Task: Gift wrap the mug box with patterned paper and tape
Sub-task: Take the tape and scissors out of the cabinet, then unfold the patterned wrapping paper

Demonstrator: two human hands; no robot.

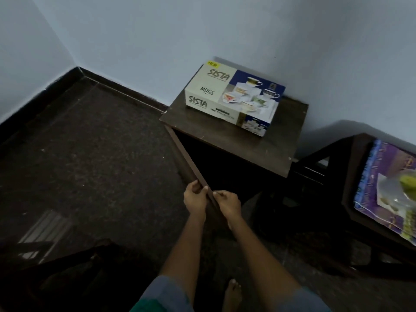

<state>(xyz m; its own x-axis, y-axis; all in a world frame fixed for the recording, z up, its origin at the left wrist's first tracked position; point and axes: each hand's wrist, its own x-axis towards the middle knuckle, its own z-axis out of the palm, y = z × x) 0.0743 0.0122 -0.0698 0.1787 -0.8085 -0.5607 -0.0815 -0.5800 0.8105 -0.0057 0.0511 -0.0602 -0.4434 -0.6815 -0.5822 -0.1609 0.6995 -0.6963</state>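
The mug box [234, 97], cream and blue with pictures of cups, lies flat on a small dark wooden table [258, 143] against the wall. A thin dark wooden panel [186, 161] swings out from the table's left front corner towards me. My left hand [194, 198] grips the panel's near end from the left. My right hand [227, 203] grips the same end from the right. Patterned purple paper [382, 190] lies on a second piece of furniture at the right edge. No tape is in view.
A clear plastic bag with green contents [403, 192] lies on the purple paper. Dark speckled floor [90, 154] spreads to the left. A dark chair or stool frame [56, 266] stands at the lower left. My bare foot [231, 293] is on the floor below.
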